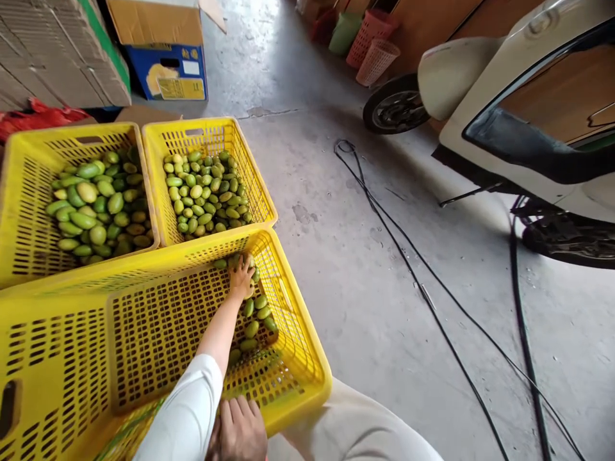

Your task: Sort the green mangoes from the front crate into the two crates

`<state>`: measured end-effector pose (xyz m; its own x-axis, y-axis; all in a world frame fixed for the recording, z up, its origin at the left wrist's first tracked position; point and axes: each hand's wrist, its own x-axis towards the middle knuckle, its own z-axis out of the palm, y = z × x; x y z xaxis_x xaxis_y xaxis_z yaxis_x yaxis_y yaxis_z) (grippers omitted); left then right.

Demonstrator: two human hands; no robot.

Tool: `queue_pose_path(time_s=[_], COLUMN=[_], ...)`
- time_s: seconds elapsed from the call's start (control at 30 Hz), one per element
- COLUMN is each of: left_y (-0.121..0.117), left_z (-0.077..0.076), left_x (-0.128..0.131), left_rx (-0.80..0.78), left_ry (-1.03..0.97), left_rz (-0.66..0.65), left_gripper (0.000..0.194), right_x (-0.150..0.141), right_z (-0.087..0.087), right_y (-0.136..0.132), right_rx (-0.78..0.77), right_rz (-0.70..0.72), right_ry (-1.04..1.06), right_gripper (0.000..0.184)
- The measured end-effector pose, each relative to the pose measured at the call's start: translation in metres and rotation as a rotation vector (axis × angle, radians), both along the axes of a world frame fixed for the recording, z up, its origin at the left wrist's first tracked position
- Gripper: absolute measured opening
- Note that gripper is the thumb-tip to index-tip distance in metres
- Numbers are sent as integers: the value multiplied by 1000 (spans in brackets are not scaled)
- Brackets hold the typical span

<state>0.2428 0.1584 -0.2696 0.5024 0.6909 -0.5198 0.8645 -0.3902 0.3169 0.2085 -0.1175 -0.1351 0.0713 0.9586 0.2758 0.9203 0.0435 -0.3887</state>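
Observation:
My left hand (241,278) reaches down into the near yellow plastic crate (307,346), its fingers spread over green oval fruits in the far corner. They look like small mangoes (252,329); several more lie loosely along that end of the crate floor. My right hand (243,428) is at the crate's near side, its fingers bent over the rim. Its thumb is mostly hidden. Beyond stand two more yellow crates, the back left crate (19,173) and the back middle crate (254,173), both holding many green and yellowish fruits.
Flattened cardboard (57,51) and a blue printed box (168,70) stand behind the crates. Black cable (408,243) crosses the concrete floor on the right, near a parked white scooter (471,96). Pink baskets (372,38) sit at the back. My knee (365,426) is beside the near crate.

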Motion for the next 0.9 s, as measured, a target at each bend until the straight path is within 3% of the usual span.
queue_pose_path(time_s=[0.1,0.17,0.3,0.37,0.43,0.57,0.63,0.77,0.9], left_y=[-38,-69,-114,-112,-93,-38,-22,-32,-69], left_z=[-8,-10,-6,-3,-2,-7,-13,-25,-31], left_x=[-30,-52,-83,-86,-80,-54,-43,-45,-83], left_rx=[37,-46,-139,-93,-47,33,-35,-171,-173], left_ry=[64,136,130,54,7,-107,-129,-53,-62], left_rz=[-99,-79,-26,-23,-20,-84,-84,52,73], left_gripper=[78,84,64,52,51,63,70,70,56], right_x=[0,2,3,3,3,3,3,2,3], right_z=[11,16,20,20,20,20,19,17,18], right_y=[1,2,2,2,3,3,2,1,0], right_rx=[-76,-108,-142,-153,-161,-152,-149,-171,-188], right_rz=[22,33,29,31,32,26,24,29,34], right_ry=[29,33,43,41,37,44,39,19,26], right_gripper=[10,10,11,11,11,9,8,9,8])
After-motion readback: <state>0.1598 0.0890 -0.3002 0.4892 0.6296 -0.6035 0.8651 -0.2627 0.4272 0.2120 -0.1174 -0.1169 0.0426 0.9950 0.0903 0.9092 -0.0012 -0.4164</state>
